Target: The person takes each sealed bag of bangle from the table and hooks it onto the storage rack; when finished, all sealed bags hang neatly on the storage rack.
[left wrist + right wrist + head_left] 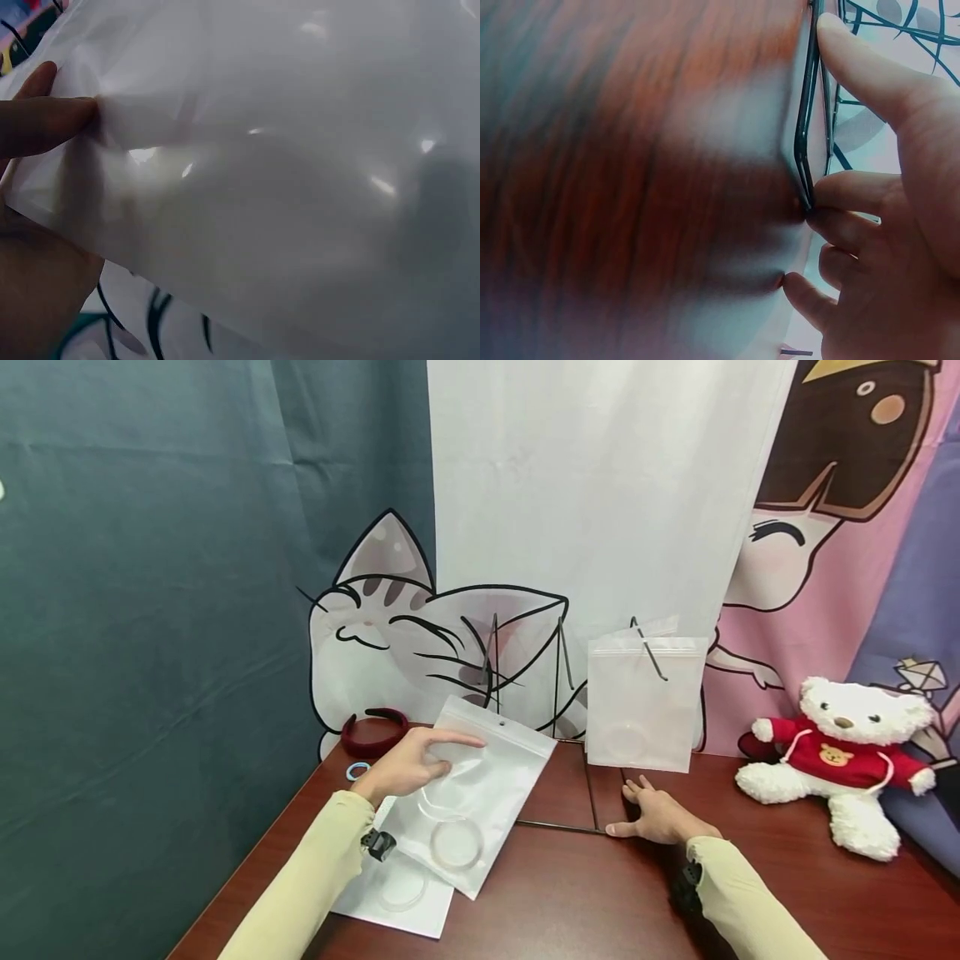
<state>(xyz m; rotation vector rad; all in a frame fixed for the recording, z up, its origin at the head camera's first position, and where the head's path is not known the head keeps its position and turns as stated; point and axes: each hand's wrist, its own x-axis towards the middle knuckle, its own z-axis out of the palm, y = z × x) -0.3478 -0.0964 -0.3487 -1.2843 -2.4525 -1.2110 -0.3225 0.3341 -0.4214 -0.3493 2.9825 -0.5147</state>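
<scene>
While the left hand (pixel 405 764) holds a white bag (pixel 504 777), the right hand (pixel 656 817), apparently loose, against a black wire rack (pixel 558 827).

At lower centre, the upper pouch (pixel 491 785) is thin, smooth plastic, glossy with bright highlights. The worktop (pixel 570 893) looks like polished wood, softly reflective. The rack (pixel 801 139) is slim, dark metal, faintly shiny. At right, the bear (pixel 862 702) is fluffy plush. At upper left, the curtain (pixel 150 568) is matt, creased cloth.
</scene>
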